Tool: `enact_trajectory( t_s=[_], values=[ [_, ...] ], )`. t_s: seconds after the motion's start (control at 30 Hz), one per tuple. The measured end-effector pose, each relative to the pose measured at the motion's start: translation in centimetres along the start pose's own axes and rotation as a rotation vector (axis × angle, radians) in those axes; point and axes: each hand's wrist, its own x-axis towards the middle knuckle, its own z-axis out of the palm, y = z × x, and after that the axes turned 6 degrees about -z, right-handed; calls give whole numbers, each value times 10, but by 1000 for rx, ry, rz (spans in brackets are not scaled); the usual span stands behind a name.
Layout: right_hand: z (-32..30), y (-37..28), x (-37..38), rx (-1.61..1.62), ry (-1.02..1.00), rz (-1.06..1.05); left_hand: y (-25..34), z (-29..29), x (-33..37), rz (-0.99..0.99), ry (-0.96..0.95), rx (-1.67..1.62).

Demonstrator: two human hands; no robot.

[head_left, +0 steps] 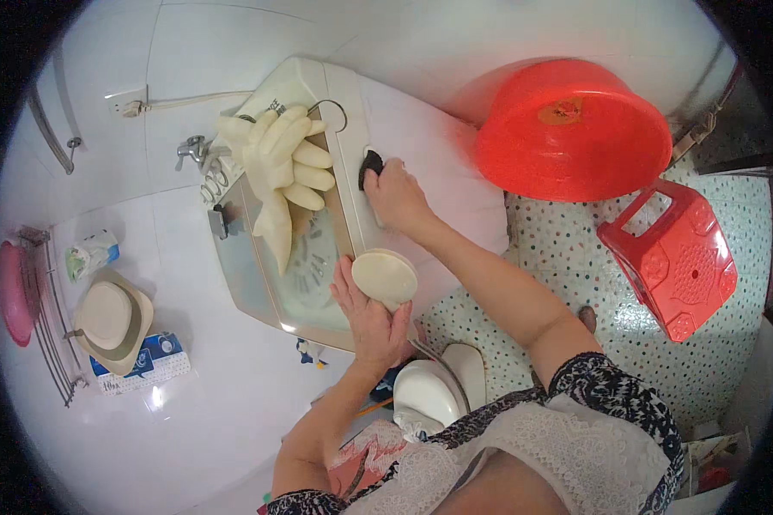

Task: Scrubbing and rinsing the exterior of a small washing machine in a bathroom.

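Lace-fronted clothing [567,442] hanging nearest; left hand [371,330] is gripping cream dish [385,275], right hand [401,199], apart, is pinching black pad [369,169], probably best kept flat against pale surface [442,172].

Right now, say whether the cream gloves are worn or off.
Off: the gloves lie on the washing machine; left hand and right hand are bare.

From here I see, near the frame's centre, the left hand [372,333] holding a round cream dish [385,279] and the right hand [399,199] gripping a black pad [368,171]. Cream gloves [276,163] lie upper left of centre; a red basin [575,142] fills the upper right.
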Motion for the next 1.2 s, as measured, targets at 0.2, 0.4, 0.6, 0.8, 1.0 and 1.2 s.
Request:
enact_trajectory(
  t_s=[0.2, 0.4, 0.6, 0.8, 1.0, 1.2],
  values=[
    [-21, -13, 88, -10, 88, 82, 12, -1, 7, 13, 12, -29],
    [-13, -14, 90, -215, -21, -392, 0, -7, 8, -2, 12, -40],
    [8, 7, 18, 3, 80, -701, -2, -10, 5, 7, -2, -52],
    [-10, -7, 133, -44, 208, -790, -3, 3, 21, 35, -27, -38],
    [6, 30, 37, 141, 20, -731, -12, 6, 16, 3, -49, 4],
    [-3, 26, 164, 35, 160, -750, -2, 18, 26, 43, -46, -49]
  ],
)
